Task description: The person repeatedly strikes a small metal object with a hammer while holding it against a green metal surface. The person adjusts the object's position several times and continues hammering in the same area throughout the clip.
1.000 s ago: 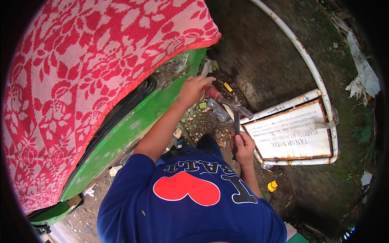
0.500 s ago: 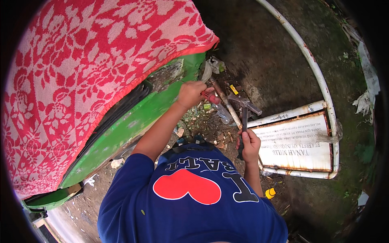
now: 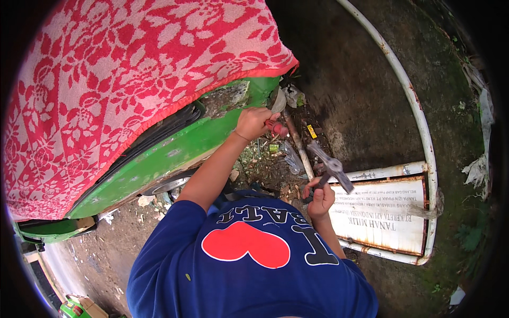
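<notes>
My left hand (image 3: 253, 124) is closed round a red handle (image 3: 277, 127) beside the far end of the green vehicle body (image 3: 180, 159). The kind of tool is hidden by my fingers. My right hand (image 3: 320, 200) grips a hammer (image 3: 333, 165) by its dark handle, with the metal head raised and tilted to the right of the red handle. The two hands are apart, and the hammer touches nothing I can make out. A worn patch (image 3: 225, 100) of bare, scraped surface shows on the green body near my left hand.
A red and pink flowered cloth (image 3: 143, 79) covers much of the vehicle. On the right lies a rusty white sign (image 3: 376, 209) in a curved pipe frame (image 3: 405, 79). A pole (image 3: 298, 143), a yellow scrap (image 3: 312, 131) and debris litter the dirt ground.
The hammer has swung round in my right hand, its head now lower and further right. My left hand keeps hold of the red handle. The whole view has shifted slightly.
</notes>
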Demonstrator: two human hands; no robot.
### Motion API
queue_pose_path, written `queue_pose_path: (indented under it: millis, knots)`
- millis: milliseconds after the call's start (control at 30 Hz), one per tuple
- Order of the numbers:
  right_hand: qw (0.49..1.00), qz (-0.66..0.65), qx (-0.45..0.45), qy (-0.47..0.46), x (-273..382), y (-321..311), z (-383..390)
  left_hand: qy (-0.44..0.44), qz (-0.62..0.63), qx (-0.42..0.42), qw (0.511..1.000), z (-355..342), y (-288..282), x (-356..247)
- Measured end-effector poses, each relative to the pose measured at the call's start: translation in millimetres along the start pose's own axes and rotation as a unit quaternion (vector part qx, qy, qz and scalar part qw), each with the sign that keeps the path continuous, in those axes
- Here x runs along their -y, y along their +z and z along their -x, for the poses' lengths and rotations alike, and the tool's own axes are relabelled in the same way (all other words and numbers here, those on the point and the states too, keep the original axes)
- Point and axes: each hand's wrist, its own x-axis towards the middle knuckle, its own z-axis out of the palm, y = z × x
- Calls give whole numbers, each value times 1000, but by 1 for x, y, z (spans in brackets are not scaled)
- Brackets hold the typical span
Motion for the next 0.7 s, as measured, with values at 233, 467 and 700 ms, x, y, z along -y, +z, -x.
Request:
queue_pose_path:
  millis: [233,467,700]
  knots:
    - [995,-83,-23,60,1,10,-12,8,-3,-17,1000,-3,1,3]
    - [995,39,-10,87,18,8,-21,8,2,-25,1000,-4,1,2]
    - [988,95,7,121,5,4,-28,2,17,-34,999,-1,5,4]
